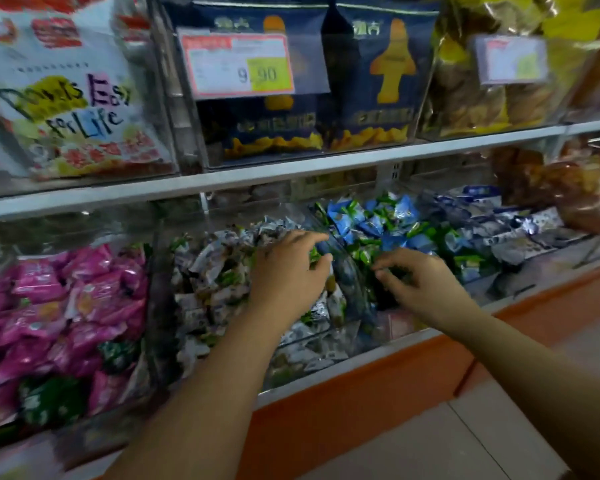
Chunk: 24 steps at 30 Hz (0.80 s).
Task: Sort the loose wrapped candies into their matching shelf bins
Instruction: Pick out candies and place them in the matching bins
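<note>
Clear shelf bins hold wrapped candies: pink ones [59,306] at the left, silver-grey ones [215,268] in the middle, blue-and-green ones [388,223] to the right. My left hand [288,271] reaches over the silver-grey bin, and its fingers and thumb pinch a green-wrapped candy [314,255] by the clear divider [347,271]. My right hand [420,282] hovers over the front of the blue-and-green bin, fingers curled onto green candies there; whether it holds one is blurred.
Pale blue-white packets [520,230] fill the bin further right. Above, a white shelf rail [291,171] carries snack bags and a price tag [238,65]. An orange shelf base [361,382] runs below the bins, with tiled floor [465,441] at lower right.
</note>
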Motion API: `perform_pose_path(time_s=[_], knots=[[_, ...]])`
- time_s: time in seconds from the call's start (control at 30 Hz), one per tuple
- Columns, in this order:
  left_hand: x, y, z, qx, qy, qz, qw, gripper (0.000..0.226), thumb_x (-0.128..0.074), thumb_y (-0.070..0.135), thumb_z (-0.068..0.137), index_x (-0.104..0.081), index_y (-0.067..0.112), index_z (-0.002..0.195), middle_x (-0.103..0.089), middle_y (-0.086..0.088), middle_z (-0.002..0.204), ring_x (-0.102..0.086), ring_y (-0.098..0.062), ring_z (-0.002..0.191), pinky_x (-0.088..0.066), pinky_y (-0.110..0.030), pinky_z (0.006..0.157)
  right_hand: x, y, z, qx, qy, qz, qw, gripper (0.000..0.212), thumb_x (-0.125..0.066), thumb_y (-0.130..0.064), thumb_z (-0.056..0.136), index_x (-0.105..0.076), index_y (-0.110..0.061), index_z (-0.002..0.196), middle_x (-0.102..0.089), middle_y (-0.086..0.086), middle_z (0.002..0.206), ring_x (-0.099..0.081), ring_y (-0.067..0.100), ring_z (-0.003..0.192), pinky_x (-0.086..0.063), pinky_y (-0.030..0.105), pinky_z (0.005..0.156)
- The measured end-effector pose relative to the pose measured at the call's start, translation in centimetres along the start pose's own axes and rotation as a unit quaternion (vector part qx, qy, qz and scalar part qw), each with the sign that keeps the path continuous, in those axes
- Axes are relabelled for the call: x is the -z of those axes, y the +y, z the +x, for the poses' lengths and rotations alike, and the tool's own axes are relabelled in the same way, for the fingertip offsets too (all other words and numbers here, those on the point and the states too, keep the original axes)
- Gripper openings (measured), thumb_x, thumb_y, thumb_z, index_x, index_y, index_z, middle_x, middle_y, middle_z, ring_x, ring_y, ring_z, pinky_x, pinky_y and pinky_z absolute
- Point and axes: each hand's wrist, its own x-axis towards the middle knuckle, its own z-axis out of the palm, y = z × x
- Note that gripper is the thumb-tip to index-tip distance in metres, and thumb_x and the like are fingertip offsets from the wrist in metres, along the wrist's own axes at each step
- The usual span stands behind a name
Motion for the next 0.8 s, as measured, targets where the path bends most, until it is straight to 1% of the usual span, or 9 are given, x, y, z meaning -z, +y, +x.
perform_pose_path(time_s=[0.07, 0.17, 0.27, 0.33, 0.37, 0.43, 0.5, 0.67, 0.8], knots=[[-1.3, 0.5, 1.0, -0.011, -0.011, -0.022, 1.0, 0.036, -0.044, 0.038, 0.099, -0.047, 0.032, 0.134, -0.039, 0.006, 0.144, -0.048, -0.017, 0.12, -0.038, -0.035, 0.101, 0.5, 1.7, 0.1, -0.026, -0.013, 0.007, 1.0, 0.018, -0.058, -0.021, 0.093, -0.068, -0.017, 0.107, -0.067, -0.001, 0.105, -0.061, 0.009, 0.089, -0.05, 0.023, 0.078], [-2.6, 0.6, 2.6, -0.006, -0.025, -0.037, 0.999, 0.037, -0.042, 0.038, 0.099, -0.045, 0.033, 0.136, -0.036, 0.008, 0.146, -0.04, -0.015, 0.128, -0.033, -0.03, 0.1, 1.5, 3.9, 1.1, -0.061, 0.001, 0.008, 0.998, 0.019, -0.059, -0.02, 0.093, -0.068, -0.017, 0.109, -0.067, 0.002, 0.108, -0.062, 0.015, 0.09, -0.047, 0.014, 0.072], [-3.3, 0.4, 4.2, -0.004, -0.013, -0.048, 0.999, 0.035, -0.042, 0.039, 0.099, -0.047, 0.034, 0.134, -0.036, 0.009, 0.146, -0.044, -0.015, 0.123, -0.032, -0.026, 0.09, 2.1, 5.6, 3.7, -0.072, 0.006, -0.013, 0.997, 0.024, -0.058, -0.023, 0.093, -0.064, -0.017, 0.116, -0.065, 0.005, 0.113, -0.059, 0.017, 0.091, -0.043, 0.008, 0.069], [-3.5, 0.4, 5.1, 0.005, -0.012, -0.057, 0.998, 0.034, -0.043, 0.038, 0.099, -0.047, 0.034, 0.133, -0.036, 0.008, 0.146, -0.044, -0.016, 0.124, -0.033, -0.027, 0.091, 1.9, 6.3, 5.6, -0.073, -0.025, -0.048, 0.996, 0.035, -0.058, -0.027, 0.093, -0.056, -0.021, 0.128, -0.058, 0.007, 0.129, -0.058, 0.025, 0.108, -0.047, 0.026, 0.086], [-3.5, 0.3, 5.3, 0.01, -0.011, -0.06, 0.998, 0.034, -0.043, 0.038, 0.099, -0.048, 0.035, 0.133, -0.037, 0.009, 0.145, -0.043, -0.016, 0.124, -0.033, -0.028, 0.093, 1.7, 6.5, 6.5, -0.075, -0.053, -0.054, 0.994, 0.043, -0.057, -0.028, 0.094, -0.049, -0.021, 0.135, -0.05, 0.007, 0.139, -0.053, 0.027, 0.119, -0.043, 0.032, 0.094], [-3.7, 0.0, 5.5, 0.007, -0.001, -0.06, 0.998, 0.033, -0.043, 0.038, 0.099, -0.049, 0.034, 0.131, -0.039, 0.011, 0.143, -0.043, -0.013, 0.124, -0.033, -0.026, 0.095, 0.9, 7.0, 7.6, -0.076, -0.125, -0.069, 0.987, 0.053, -0.055, -0.031, 0.095, -0.038, -0.02, 0.143, -0.04, 0.006, 0.147, -0.044, 0.025, 0.129, -0.037, 0.032, 0.099], [-3.9, -0.3, 5.5, -0.008, 0.007, -0.048, 0.999, 0.032, -0.043, 0.037, 0.099, -0.052, 0.032, 0.129, -0.041, 0.012, 0.139, -0.043, -0.01, 0.122, -0.03, -0.022, 0.094, 0.6, 7.4, 8.1, -0.069, -0.187, -0.104, 0.974, 0.048, -0.052, -0.032, 0.096, -0.043, -0.018, 0.141, -0.048, 0.007, 0.141, -0.049, 0.022, 0.123, -0.038, 0.027, 0.093], [-4.0, -0.8, 5.5, -0.029, 0.014, -0.048, 0.998, 0.031, -0.042, 0.036, 0.099, -0.055, 0.029, 0.126, -0.044, 0.013, 0.134, -0.042, -0.002, 0.114, -0.027, -0.018, 0.09, 2.3, 7.6, 6.7, -0.027, -0.247, -0.103, 0.963, 0.031, -0.05, -0.028, 0.097, -0.061, -0.019, 0.124, -0.062, -0.003, 0.125, -0.056, 0.008, 0.104, -0.038, 0.017, 0.086], [-4.1, -0.9, 5.4, -0.036, 0.018, -0.064, 0.997, 0.032, -0.043, 0.036, 0.098, -0.057, 0.028, 0.125, -0.044, 0.016, 0.131, -0.036, 0.005, 0.104, -0.028, -0.018, 0.088, 3.4, 7.4, 4.7, 0.001, -0.29, -0.078, 0.954, 0.03, -0.046, -0.035, 0.097, -0.069, -0.016, 0.103, -0.068, 0.002, 0.1, -0.061, 0.014, 0.09, -0.046, 0.036, 0.087]])
